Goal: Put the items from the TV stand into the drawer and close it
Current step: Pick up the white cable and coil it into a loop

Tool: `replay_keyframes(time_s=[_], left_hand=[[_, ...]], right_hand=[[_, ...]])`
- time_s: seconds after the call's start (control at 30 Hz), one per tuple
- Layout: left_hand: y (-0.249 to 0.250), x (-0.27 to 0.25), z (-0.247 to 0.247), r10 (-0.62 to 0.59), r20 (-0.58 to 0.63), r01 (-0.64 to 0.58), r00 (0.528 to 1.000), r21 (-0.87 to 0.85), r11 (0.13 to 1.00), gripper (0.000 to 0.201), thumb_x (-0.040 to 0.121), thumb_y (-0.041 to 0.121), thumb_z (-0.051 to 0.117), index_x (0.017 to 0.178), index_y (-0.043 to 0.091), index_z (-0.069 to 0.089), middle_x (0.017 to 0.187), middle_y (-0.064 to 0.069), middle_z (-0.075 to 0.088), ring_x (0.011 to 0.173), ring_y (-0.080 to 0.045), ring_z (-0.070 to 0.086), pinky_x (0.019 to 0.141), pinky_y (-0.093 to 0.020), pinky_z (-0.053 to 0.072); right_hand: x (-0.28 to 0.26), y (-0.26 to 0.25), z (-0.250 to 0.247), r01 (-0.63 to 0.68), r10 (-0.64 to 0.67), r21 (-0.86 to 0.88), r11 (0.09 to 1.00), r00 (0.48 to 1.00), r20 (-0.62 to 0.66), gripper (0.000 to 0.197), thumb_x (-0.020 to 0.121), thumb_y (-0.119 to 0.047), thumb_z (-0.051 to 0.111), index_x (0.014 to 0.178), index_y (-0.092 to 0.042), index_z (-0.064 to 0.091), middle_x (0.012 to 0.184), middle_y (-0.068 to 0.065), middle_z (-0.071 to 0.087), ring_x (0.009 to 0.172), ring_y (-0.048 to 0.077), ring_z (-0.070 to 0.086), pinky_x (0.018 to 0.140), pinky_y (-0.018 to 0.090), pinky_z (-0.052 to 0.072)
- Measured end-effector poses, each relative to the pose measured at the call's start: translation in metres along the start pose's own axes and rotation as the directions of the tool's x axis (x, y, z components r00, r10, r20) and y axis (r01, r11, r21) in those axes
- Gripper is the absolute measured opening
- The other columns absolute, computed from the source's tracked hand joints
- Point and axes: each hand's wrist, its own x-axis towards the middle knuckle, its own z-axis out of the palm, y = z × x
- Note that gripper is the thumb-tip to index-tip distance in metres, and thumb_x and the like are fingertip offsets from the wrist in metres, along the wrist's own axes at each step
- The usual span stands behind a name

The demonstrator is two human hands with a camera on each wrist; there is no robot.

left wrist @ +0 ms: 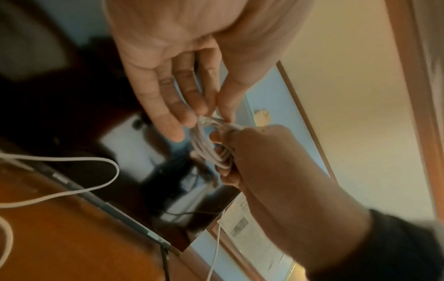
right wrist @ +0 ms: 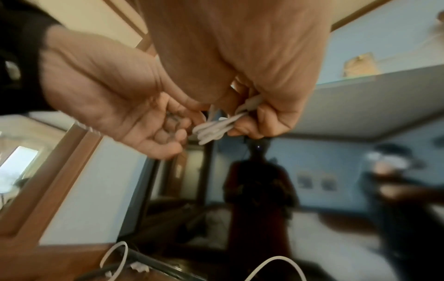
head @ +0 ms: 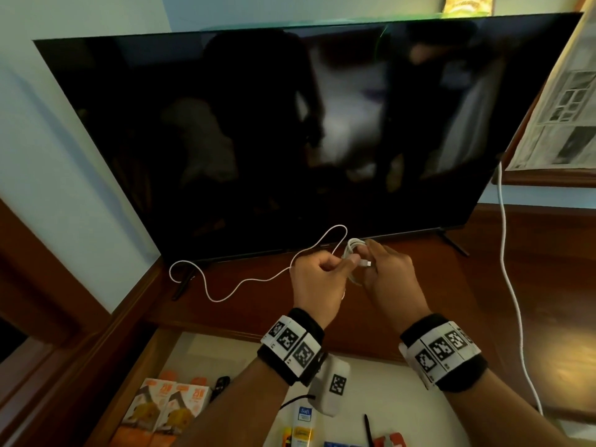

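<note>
A white cable lies partly wound into a small coil [head: 353,250] held above the brown TV stand [head: 483,285], just in front of the TV. My right hand [head: 367,262] grips the coil [right wrist: 216,127], and a connector end sticks out between its fingers. My left hand [head: 342,261] pinches a strand of the cable beside the coil [left wrist: 211,150]. The loose cable tail [head: 206,285] trails left in loops across the stand top. Below my wrists the drawer [head: 225,333] is pulled out.
The big dark TV [head: 290,140] fills the back of the stand. A second white cord [head: 509,275] hangs down at the right. In the drawer lie juice cartons [head: 167,411], a black remote [head: 221,385], a tube [head: 303,424] and a pen [head: 367,427].
</note>
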Motion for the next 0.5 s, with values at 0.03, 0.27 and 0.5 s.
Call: replay_keyframes(time_s=[0.03, 0.27, 0.5], left_hand=[[0.001, 0.003, -0.001, -0.04, -0.002, 0.04, 0.999, -0.059, 0.997, 0.032, 0.083, 0.028, 0.084, 0.075, 0.002, 0.068, 0.064, -0.015, 0.067, 0.062, -0.037, 0.068, 0.06, -0.054, 0.061], [-0.001, 0.013, -0.011, -0.213, 0.477, 0.404, 0.853, -0.342, 0.849, 0.031, 0.096, 0.015, 0.069, 0.12, -0.003, 0.062, 0.108, -0.02, 0.067, 0.101, -0.033, 0.069, 0.082, -0.055, 0.061], [0.006, 0.015, -0.014, -0.131, 0.366, 0.223, 0.921, -0.223, 0.949, 0.003, 0.099, 0.005, 0.062, 0.102, 0.004, 0.06, 0.094, -0.011, 0.067, 0.086, -0.027, 0.074, 0.066, -0.041, 0.064]], right_hand=[[-0.002, -0.001, 0.0, 0.015, -0.014, 0.05, 0.999, 1.0, -0.016, 0.017, 0.09, 0.0, 0.058, 0.103, -0.007, 0.066, 0.089, 0.004, 0.066, 0.072, 0.017, 0.065, 0.062, 0.027, 0.055], [-0.012, -0.004, -0.007, 0.057, -0.043, 0.241, 0.969, 0.997, -0.062, 0.03, 0.092, 0.01, 0.053, 0.109, -0.01, 0.069, 0.093, -0.003, 0.071, 0.081, 0.002, 0.067, 0.069, 0.015, 0.054], [-0.009, -0.009, -0.016, 0.083, -0.077, 0.277, 0.957, 0.997, -0.032, 0.02, 0.101, -0.008, 0.053, 0.106, -0.016, 0.071, 0.086, -0.016, 0.067, 0.081, -0.004, 0.066, 0.066, 0.006, 0.047]])
